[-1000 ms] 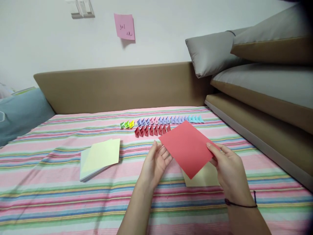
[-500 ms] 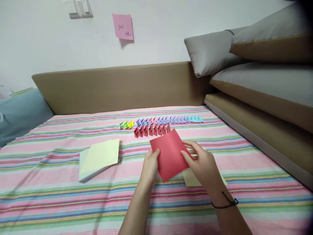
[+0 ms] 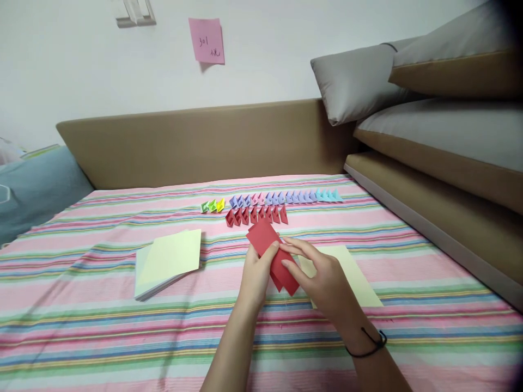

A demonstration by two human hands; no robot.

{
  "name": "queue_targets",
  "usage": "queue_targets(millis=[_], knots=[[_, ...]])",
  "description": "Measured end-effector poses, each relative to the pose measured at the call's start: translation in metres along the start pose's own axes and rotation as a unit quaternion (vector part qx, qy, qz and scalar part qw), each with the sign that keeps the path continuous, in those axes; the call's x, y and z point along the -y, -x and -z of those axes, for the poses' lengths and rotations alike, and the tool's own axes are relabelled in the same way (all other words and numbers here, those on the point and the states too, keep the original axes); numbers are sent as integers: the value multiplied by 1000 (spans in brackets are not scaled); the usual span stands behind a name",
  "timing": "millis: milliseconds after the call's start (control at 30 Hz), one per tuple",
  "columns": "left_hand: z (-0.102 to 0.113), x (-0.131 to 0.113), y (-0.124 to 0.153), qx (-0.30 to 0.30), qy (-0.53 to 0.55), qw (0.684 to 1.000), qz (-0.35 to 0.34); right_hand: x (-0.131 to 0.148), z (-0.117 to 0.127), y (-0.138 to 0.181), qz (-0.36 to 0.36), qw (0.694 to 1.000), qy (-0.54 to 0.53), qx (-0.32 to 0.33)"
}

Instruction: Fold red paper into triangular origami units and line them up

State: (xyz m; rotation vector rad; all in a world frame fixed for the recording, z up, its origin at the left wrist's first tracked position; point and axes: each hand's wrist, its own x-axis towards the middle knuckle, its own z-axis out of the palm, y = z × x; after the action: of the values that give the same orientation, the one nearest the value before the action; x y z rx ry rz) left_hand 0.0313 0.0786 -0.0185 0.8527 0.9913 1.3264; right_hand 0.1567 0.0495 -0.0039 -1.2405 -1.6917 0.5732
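Observation:
A red sheet of paper (image 3: 265, 238), folded over on itself with its edges not quite lined up, is held in the air between both hands. My left hand (image 3: 256, 272) grips its left side, thumb on top. My right hand (image 3: 321, 272) is closed at its right side, thumb and fingers on the paper. Just beyond it stands a row of small red folded paper pieces (image 3: 253, 215). A pale yellow sheet (image 3: 355, 277) lies partly under my right hand.
A stack of pale paper (image 3: 171, 256) lies on the striped cloth (image 3: 102, 337) at left. Farther back runs a row of purple, pink and blue folded pieces (image 3: 281, 198), with green and yellow ones (image 3: 212, 206) at its left. Grey cushions (image 3: 441, 130) are piled at right.
The red paper, spread out flat before, is now folded over. My right hand has moved slightly left, and more of the pale yellow sheet shows.

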Motion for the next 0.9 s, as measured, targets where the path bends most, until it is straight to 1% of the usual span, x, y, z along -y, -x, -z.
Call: queue_targets(millis=[67, 133, 167, 233, 300, 367, 500, 567, 633, 700, 800, 900], knots=[[1, 1, -1, 1, -13, 1000, 2, -2, 1, 0, -38, 998, -45, -16], [0, 0, 0, 15, -13, 1000, -5, -5, 2, 0, -94, 991, -90, -26], [-1, -1, 1, 28, -13, 999, -11, -8, 1, 0, -123, 985, -117, -21], [-3, -3, 3, 55, -14, 998, -21, -11, 1, 0, -167, 968, -186, 18], [-7, -5, 6, 76, -18, 997, -24, -12, 1, 1, -178, 945, -264, 71], [-10, -5, 9, 84, -20, 996, -25, -10, 2, 1, -184, 927, -312, 93], [-15, -5, 12, 76, 15, 996, -38, -2, 4, 3, -224, 920, -314, 64], [-17, -6, 13, 73, 28, 996, -53, -1, 4, 3, -231, 914, -329, 62], [-18, -7, 15, 74, 19, 995, -70, -1, 4, 3, -232, 908, -343, 71], [-19, -8, 16, 79, 1, 993, -83, -2, 2, 4, -227, 911, -336, 76], [-20, -8, 16, 93, -24, 992, -84, -4, 0, 4, -222, 926, -293, 79], [-17, -6, 14, 83, -67, 990, -92, -10, 2, 4, -230, 930, -273, 88]])
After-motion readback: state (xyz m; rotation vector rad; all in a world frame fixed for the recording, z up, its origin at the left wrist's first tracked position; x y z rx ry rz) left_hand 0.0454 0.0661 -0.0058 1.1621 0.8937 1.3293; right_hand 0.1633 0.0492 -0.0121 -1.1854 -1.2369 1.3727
